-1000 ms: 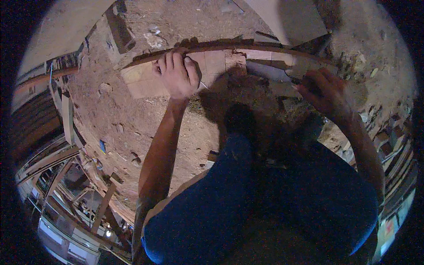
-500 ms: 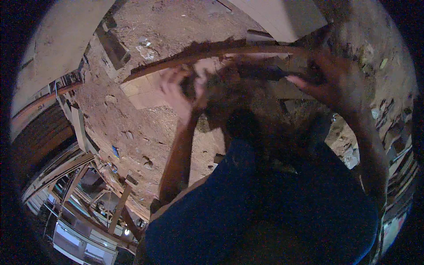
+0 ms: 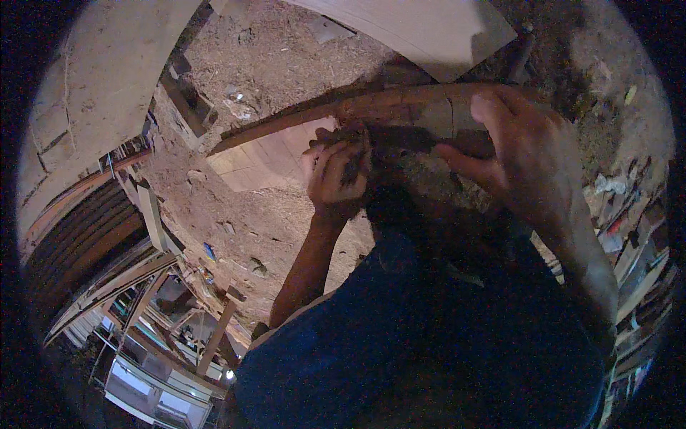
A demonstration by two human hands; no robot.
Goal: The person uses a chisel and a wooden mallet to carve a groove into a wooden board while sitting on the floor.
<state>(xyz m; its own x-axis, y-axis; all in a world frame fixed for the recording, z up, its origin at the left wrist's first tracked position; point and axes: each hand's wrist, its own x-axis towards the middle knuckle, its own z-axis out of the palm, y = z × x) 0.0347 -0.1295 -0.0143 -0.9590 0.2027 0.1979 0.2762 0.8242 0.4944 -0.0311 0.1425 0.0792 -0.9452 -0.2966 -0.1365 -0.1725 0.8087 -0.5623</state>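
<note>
A long curved wooden beam [image 3: 275, 121] lies across the dirt, with lighter planks [image 3: 254, 159] along its near side. My left hand [image 3: 336, 168] is closed at their right end, fingers curled around something dark that I cannot make out. My right hand [image 3: 522, 157] is farther right over the beam, its thumb and forefinger spread apart, the other fingers partly hidden. A dark flat piece [image 3: 400, 139] lies between my hands, in deep shadow, so I cannot tell what it is.
A pale board [image 3: 443, 32] lies beyond the beam, and large sheets [image 3: 86, 86] lie at upper left. Timber frames [image 3: 146, 300] stand at lower left. Scrap wood [image 3: 639, 279] is piled at the right. Dirt and shavings [image 3: 239, 236] cover the ground, with a small blue object [image 3: 209, 252] on it.
My left hand has moved right and down, from the top of the beam to the planks' right end. My right thumb and forefinger have spread wider. The view has shifted slightly.
</note>
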